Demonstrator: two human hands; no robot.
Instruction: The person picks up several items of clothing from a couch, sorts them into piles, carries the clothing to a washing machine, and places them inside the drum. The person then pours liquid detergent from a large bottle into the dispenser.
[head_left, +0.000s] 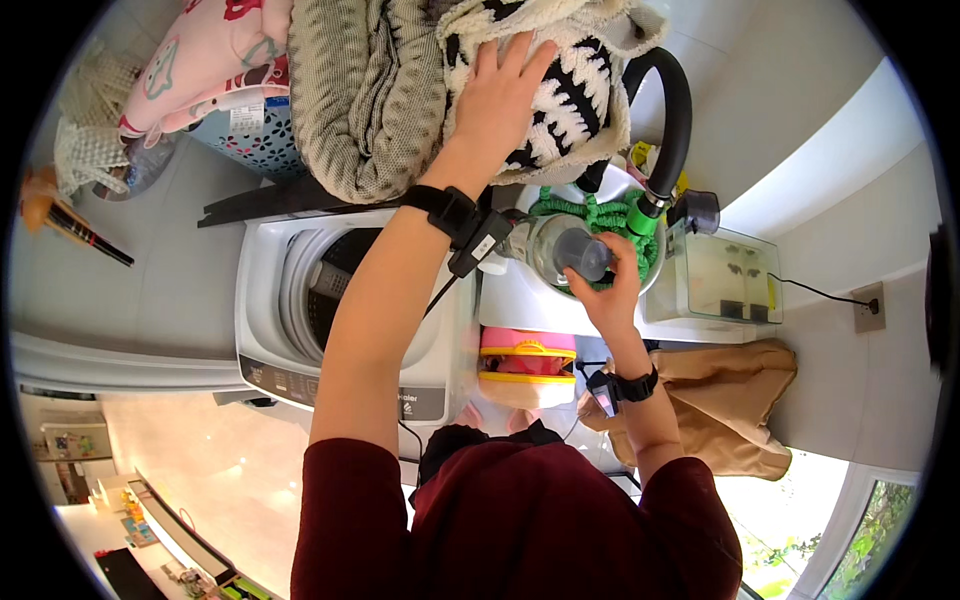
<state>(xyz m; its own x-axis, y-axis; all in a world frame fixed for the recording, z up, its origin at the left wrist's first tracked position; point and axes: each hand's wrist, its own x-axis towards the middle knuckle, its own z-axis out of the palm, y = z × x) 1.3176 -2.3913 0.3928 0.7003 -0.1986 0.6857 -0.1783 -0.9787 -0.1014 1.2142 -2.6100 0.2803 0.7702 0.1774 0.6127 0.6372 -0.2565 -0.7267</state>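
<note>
My left hand (499, 97) lies with fingers spread on a black-and-white fleece textile (574, 97). Beside it is a rolled grey-beige patterned textile (360, 90). My right hand (613, 289) grips the translucent grey cap or cup end (581, 253) of a clear bottle-like container (538, 238); its far end is partly hidden behind my left wrist strap. Under the container, a coiled green fabric-covered hose (600, 214) fills a white basin (531, 276). The hose's green connector (642, 219) stands just above my right fingers.
A top-load washing machine (442, 375) has its drum uncovered at left. A glass tank (731, 274) stands right of the basin, its cord running to a wall socket (870, 306). A black curved pipe (675, 112) arches behind. Below are a pink-and-cream case (527, 341) and brown fabric (727, 405).
</note>
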